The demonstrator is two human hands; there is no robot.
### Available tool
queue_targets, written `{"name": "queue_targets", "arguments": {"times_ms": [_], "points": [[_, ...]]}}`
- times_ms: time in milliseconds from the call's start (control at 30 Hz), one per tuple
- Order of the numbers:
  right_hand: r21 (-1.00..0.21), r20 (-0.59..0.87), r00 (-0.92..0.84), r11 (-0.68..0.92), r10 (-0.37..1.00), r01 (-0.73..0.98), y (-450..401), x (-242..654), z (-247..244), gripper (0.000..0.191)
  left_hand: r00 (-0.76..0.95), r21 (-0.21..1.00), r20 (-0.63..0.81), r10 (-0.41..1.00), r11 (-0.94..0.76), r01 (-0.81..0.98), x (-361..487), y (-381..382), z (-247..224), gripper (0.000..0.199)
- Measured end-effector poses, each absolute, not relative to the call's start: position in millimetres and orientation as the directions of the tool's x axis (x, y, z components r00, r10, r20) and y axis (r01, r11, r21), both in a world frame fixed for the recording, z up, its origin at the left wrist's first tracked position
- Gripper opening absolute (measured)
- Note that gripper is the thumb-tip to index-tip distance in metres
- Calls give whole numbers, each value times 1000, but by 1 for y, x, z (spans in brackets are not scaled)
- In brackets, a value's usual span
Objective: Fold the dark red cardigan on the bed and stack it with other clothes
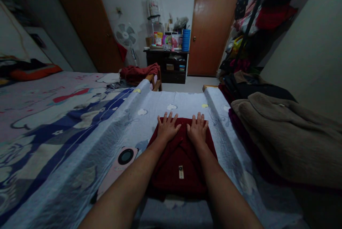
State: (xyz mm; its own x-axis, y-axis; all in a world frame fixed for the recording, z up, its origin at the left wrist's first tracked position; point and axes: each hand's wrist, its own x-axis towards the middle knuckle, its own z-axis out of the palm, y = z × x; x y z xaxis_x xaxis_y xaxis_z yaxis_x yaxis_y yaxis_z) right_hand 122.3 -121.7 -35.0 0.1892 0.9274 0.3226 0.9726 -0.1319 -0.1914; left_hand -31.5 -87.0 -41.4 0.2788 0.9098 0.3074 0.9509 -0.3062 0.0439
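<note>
A dark red garment (176,154), folded into a compact block, lies on the light blue bedsheet (171,97). A small pale label shows near its front edge. My left hand (167,127) rests flat on the far left part of the garment, fingers spread. On the far right part, my right hand (197,128) lies palm down in the same way, fingers apart. Neither hand grips the cloth. To the left of the garment is a pink phone (119,168) with a round black camera patch, partly covered by my left forearm.
A brown fleecy coat (283,133) and dark clothes (256,84) are piled at the right. Another red cloth (140,72) hangs over a wooden bed end. Patterned bedding (61,115) spreads to the left. A white fan (127,36) and a dark cabinet (165,67) stand at the back.
</note>
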Motion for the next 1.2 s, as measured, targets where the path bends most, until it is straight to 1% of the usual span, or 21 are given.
{"name": "queue_targets", "arguments": {"times_ms": [33,100,133,200,367,533,633,833,1000,1200], "points": [[-183,321,113,-56,940,981,-121,122,-36,56,332,31,331,883,-362,932,-31,-87,-42,57],[-190,267,-30,83,963,978,-120,123,-37,53,432,16,347,833,-466,885,-32,-85,-43,51],[-201,228,-80,128,970,971,-119,123,-37,52,471,18,338,815,-506,862,-32,-84,-44,49],[-223,173,-120,157,978,962,-119,123,-37,50,519,35,302,799,-554,832,-33,-81,-45,46],[-226,168,-57,94,984,969,-118,120,-37,49,523,46,256,813,-550,834,-33,-80,-47,48],[-226,177,5,36,984,974,-118,118,-35,47,468,43,226,854,-489,871,-33,-82,-46,48],[-231,151,56,-20,987,973,-117,117,-36,49,446,64,199,873,-465,883,-33,-82,-45,51],[-249,80,173,-148,982,957,-116,120,-34,60,430,76,153,890,-444,893,-34,-81,-43,57],[-252,57,227,-206,972,946,-117,126,-32,70,418,88,131,899,-430,898,-34,-83,-40,59],[-255,61,321,-296,945,920,-118,129,-31,80,391,85,192,900,-412,907,-33,-82,-43,63]]}}
